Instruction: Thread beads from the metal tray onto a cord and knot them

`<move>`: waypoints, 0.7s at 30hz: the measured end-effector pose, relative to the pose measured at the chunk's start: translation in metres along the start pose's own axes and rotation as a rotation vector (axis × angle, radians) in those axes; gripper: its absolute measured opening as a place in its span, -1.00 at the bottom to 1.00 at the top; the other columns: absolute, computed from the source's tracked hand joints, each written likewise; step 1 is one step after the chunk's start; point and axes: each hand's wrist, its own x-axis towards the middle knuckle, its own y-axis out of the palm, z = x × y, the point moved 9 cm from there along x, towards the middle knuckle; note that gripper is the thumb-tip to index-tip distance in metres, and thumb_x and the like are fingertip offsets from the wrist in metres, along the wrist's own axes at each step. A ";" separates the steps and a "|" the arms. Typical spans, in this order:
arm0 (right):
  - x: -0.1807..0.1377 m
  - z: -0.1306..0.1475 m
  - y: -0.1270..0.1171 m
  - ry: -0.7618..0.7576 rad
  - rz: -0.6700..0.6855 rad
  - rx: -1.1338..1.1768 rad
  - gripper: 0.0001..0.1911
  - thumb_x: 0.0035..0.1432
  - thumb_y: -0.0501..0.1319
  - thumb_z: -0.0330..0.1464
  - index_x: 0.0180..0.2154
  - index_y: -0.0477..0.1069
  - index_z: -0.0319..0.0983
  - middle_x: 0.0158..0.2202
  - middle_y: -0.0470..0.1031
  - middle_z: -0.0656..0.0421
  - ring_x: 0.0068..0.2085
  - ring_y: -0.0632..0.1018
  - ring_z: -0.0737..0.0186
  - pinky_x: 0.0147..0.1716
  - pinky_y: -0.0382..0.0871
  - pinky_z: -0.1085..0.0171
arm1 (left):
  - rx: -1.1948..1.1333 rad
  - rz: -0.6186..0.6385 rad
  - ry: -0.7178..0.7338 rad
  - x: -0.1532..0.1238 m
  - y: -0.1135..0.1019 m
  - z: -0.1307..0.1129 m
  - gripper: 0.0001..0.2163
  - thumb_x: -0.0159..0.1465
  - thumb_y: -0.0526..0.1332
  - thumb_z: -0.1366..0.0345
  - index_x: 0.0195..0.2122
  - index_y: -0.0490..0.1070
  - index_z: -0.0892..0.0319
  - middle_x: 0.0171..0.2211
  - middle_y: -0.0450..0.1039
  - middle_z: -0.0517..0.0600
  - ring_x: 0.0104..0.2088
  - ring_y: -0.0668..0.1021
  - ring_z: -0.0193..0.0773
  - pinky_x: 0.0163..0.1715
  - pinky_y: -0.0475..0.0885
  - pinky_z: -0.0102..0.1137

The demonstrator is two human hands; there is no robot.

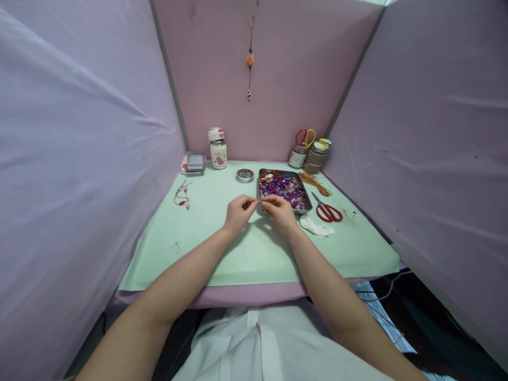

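Note:
My left hand [239,212] and my right hand [280,210] meet over the pale green table [254,248], fingertips pinched together just in front of a metal tray [303,197] full of purple, red and blue beads [281,186]. Both hands pinch something very small between them, too small to name; it looks like a thin thread. The right hand lies against the tray's near left corner.
Red scissors [327,211] and a white cloth scrap [316,226] lie right of the tray. A small round tin [245,174], a white bottle [218,148], two jars [309,153], golden cord [315,182] and a finished red beaded piece [182,194] stand around. A beaded ornament [250,58] hangs on the back wall.

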 end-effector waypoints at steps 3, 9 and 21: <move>0.000 -0.001 0.000 0.002 0.002 -0.003 -0.69 -0.22 0.42 -0.19 -0.38 0.52 -0.19 -0.44 0.54 0.21 -0.42 0.47 0.32 -0.39 0.33 0.31 | -0.001 -0.001 0.003 0.000 -0.001 -0.001 -0.84 0.19 0.20 0.23 -0.43 0.51 0.18 -0.51 0.39 -0.06 -0.49 0.33 -0.37 -0.42 0.23 -0.43; 0.000 -0.002 0.002 0.010 0.012 0.013 -0.72 -0.20 0.42 -0.22 -0.38 0.52 -0.19 -0.40 0.56 0.20 -0.40 0.49 0.33 -0.37 0.33 0.32 | 0.008 -0.013 0.055 -0.001 -0.003 -0.009 -0.86 0.19 0.20 0.27 -0.44 0.51 0.17 -0.53 0.37 -0.06 -0.49 0.33 -0.36 -0.42 0.23 -0.42; 0.000 0.005 -0.002 -0.090 -0.016 -0.089 -0.77 -0.12 0.36 -0.22 -0.38 0.54 -0.20 -0.51 0.48 0.25 -0.49 0.38 0.36 -0.41 0.28 0.31 | -0.057 0.031 -0.043 0.000 0.003 0.001 -0.84 0.16 0.22 0.22 -0.43 0.51 0.19 -0.50 0.41 -0.04 -0.48 0.35 -0.35 -0.39 0.26 -0.41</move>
